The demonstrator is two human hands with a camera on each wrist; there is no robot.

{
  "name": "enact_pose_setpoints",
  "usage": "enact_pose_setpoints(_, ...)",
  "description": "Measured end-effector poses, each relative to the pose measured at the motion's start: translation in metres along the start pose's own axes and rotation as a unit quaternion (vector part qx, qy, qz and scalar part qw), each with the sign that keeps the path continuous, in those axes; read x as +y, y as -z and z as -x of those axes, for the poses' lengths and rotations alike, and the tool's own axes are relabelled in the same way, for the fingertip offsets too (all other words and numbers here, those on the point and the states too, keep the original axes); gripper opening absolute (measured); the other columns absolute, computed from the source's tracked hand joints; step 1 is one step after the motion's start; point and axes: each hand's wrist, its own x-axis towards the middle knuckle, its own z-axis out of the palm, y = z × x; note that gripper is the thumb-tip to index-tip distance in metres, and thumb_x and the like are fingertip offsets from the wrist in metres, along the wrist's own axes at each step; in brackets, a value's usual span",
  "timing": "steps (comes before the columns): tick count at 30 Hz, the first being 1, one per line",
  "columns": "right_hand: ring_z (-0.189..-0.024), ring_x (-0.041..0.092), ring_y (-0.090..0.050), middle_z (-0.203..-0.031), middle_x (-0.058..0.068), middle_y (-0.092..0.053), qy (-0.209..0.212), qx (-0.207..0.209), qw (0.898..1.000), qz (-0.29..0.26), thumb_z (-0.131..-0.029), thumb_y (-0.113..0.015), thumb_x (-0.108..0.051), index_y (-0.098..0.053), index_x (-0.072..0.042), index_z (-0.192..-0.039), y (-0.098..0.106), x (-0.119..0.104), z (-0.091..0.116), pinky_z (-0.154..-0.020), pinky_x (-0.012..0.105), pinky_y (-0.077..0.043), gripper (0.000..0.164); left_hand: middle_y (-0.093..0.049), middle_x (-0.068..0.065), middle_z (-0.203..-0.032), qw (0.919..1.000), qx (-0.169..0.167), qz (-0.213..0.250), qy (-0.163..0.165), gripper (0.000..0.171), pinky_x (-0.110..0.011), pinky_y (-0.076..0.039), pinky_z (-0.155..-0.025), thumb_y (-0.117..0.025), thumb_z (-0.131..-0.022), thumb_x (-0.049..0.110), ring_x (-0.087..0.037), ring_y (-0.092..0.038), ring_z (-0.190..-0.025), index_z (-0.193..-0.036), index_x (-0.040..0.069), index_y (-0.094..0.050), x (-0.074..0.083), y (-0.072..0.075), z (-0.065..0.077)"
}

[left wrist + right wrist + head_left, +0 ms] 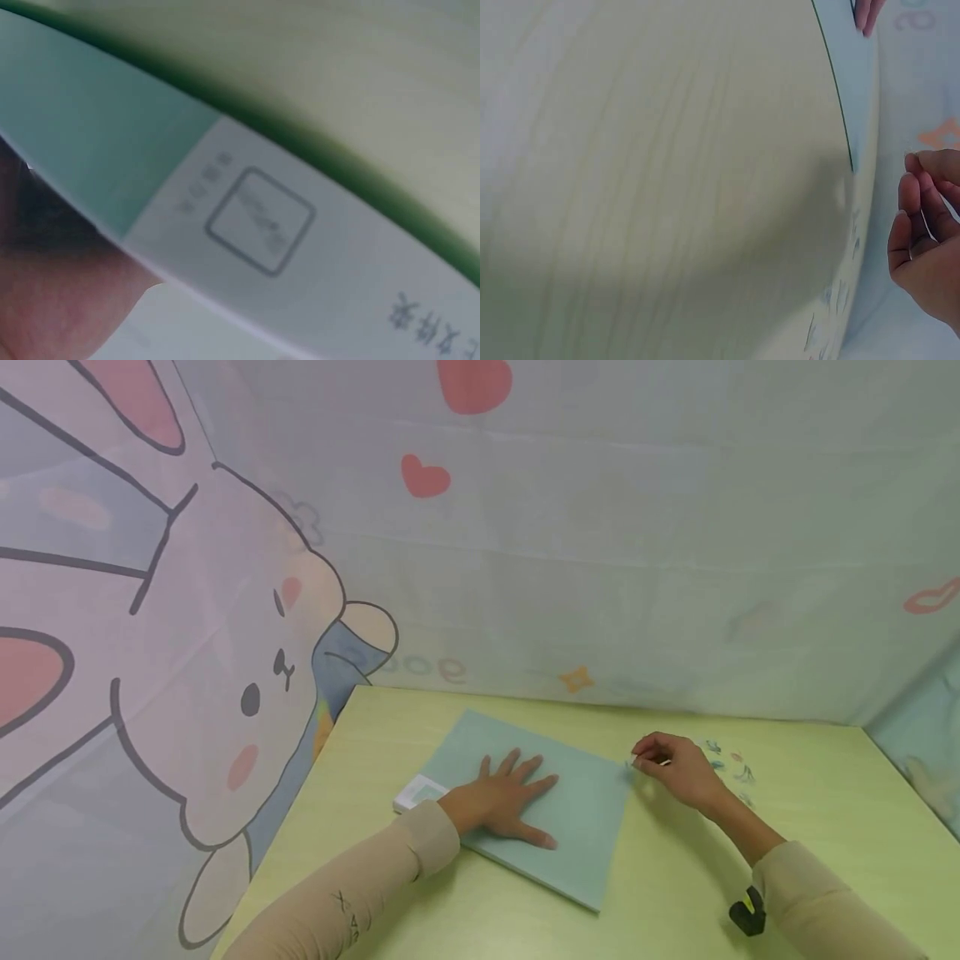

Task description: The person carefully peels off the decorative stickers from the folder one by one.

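A pale teal file folder [581, 835] lies closed and turned at an angle on the table. My left hand [510, 797] rests flat on its cover with the fingers spread. In the left wrist view, the folder's spine [187, 187] carries a white label with printed characters. Just off the folder's right corner, my right hand [678, 768] pinches a small, translucent sticker-like piece [628, 765] between thumb and fingertips. The right wrist view shows this hand [930, 247] too, but the piece is barely visible there.
Several small bluish, leaf-like pieces [717, 766] lie on the table [825, 827] to the right of my right hand. A black object [748, 914] with some yellow shows beside the right cuff. Printed cloth [600, 527] hangs behind the table.
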Motion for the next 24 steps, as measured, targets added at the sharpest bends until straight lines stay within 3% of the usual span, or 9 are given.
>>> enact_pose_setpoints(15,-0.093,0.025,-0.07,-0.105,0.012,-0.075,-0.051,0.017,0.997,0.05,-0.104,-0.07,-0.013,-0.075,0.0,-0.117,0.021,0.028,-0.003,-0.07,0.03,-0.055,0.019,-0.001,0.001,-0.179,1.0,-0.004,0.003,0.002,0.105,-0.073,-0.009,-0.123,-0.057,-0.087,0.087,-0.036,0.003,-0.164,-0.171,0.038,-0.017,0.001,0.001,0.001)
enact_pose_setpoints(24,-0.086,0.022,-0.069,-0.099,0.011,-0.075,-0.036,0.011,0.995,0.091,-0.102,-0.07,-0.007,-0.076,0.0,-0.111,0.02,0.042,0.0,-0.065,0.032,-0.054,0.013,-0.002,0.001,-0.179,1.0,-0.002,-0.001,0.001,0.105,-0.073,-0.01,-0.123,-0.057,-0.087,0.087,-0.037,0.002,-0.164,-0.171,0.038,-0.017,0.0,0.0,0.0)
